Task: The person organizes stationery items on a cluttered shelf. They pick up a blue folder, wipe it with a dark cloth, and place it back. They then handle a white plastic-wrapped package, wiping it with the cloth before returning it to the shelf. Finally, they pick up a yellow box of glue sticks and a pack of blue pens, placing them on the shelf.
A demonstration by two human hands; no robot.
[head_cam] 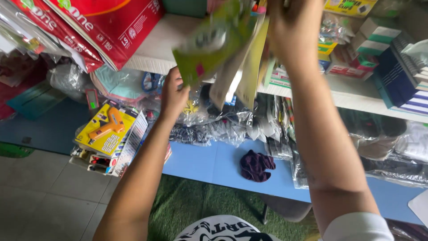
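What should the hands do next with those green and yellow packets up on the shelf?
Probably slide the green packet free. The left hand grips its lower edge, the right hand holds the other flat packets upright beside it, and it is already tilted out from the white shelf, though blurred.

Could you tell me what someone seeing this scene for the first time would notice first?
Most striking are the two raised arms at centre: the left hand grips a blurred green packet below the white shelf, while the right hand reaches into the hanging packets above. At lower left sits a yellow boxed glue gun, and a dark purple cloth lies on the blue surface below.
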